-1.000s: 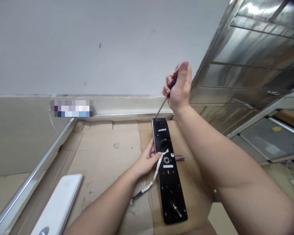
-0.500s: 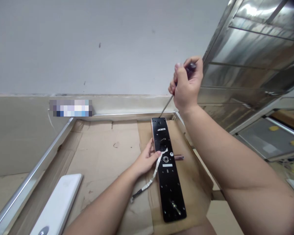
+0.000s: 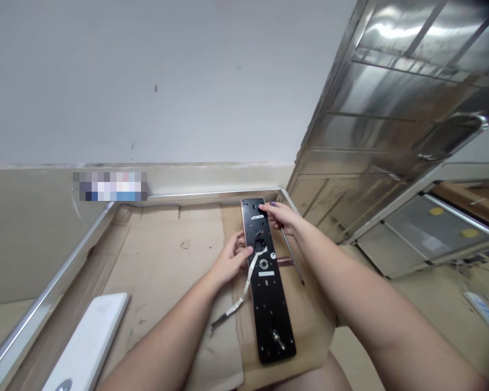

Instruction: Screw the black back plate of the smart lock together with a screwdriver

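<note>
A long black door lock panel [image 3: 271, 304] lies back side up on the cardboard, its far end away from me. A white ribbon cable [image 3: 246, 288] with a dark plug trails off its left side, and a brownish handle [image 3: 285, 262] sticks out on the right. My left hand [image 3: 232, 256] grips the panel's left edge, thumb on top. My right hand [image 3: 283, 217] is at the upper right edge, thumb on the panel's corner. It also holds a screwdriver [image 3: 292, 255], whose shaft points down toward me, tip clear of the panel. The fingers partly hide the screwdriver's handle.
Cardboard [image 3: 167, 282] lines the metal-framed table [image 3: 204, 194]. A white panel [image 3: 89, 336] lies at the lower left. A wall [image 3: 167, 81] stands behind, with a metal door [image 3: 350, 141] at the right. A blurred object [image 3: 110, 186] sits at the back left.
My right hand has come down from above the panel's far end to its right edge. The screwdriver has left the panel's far end and swung round to point toward me.
</note>
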A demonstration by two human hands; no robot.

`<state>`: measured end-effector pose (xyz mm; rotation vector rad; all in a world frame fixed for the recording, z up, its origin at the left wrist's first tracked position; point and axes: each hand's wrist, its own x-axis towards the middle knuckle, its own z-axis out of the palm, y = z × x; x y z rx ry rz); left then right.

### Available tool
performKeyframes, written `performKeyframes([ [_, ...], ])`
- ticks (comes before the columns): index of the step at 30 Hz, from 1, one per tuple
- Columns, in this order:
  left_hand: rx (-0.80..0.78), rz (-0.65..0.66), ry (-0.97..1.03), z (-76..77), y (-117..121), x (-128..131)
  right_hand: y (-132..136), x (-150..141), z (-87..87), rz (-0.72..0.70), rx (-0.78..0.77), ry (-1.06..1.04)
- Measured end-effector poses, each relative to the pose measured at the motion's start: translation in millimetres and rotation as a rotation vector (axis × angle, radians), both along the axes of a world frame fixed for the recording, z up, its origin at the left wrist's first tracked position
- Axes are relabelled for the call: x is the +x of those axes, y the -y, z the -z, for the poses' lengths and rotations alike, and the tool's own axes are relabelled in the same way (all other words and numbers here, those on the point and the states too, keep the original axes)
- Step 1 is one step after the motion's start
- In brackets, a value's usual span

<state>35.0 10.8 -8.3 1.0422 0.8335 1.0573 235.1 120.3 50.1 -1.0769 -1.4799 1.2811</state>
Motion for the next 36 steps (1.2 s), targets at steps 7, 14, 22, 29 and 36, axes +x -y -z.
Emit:
performKeyframes([
  [7, 0.048, -0.28, -0.104, -26.6, -65, 1, -1, -19, -2.8, 0.055, -0.315, 0.026],
  [14, 0.088, -0.334, -0.137, -44.2, -103, 4, 0, -22, -7.2, 0.052, -0.346, -0.01],
  [22, 0.061, -0.312, -0.204, -52.6, -107, -1, -2, -21, -4.3, 0.047, -0.346, -0.011],
  [29, 0.081, -0.228, -0.359, -76.7, -115, -10, 0, -22, -6.7, 0.029, -0.338, -0.012],
  [36, 0.146, -0.136, -0.502, -86.5, -120, -14, 1, -21, -8.1, 0.032, -0.348, 0.001],
])
